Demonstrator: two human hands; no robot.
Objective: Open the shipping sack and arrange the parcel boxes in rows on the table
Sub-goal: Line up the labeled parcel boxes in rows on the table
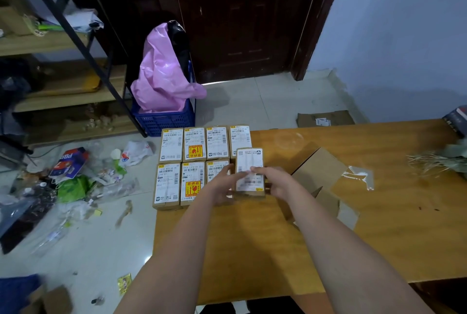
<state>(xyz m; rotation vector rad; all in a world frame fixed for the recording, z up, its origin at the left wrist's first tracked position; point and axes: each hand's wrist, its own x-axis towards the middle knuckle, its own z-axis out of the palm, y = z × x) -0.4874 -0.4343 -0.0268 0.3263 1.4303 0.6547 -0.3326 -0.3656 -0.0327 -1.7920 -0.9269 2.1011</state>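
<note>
- Seven parcel boxes (194,143) lie in two rows at the bench (379,225) corner.
- Eighth box (250,171) gripped by left hand (222,186) and right hand (274,183), tilted over the front row's open slot.
- Placement not yet complete.

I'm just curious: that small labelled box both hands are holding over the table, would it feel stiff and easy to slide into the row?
Probably stiff: the held box keeps straight cardboard edges between the left hand and right hand. Its flat sides suggest it will sit without rolling. Neighbouring boxes carry yellow fragile-style stickers, so gentle handling seems wise.
</note>
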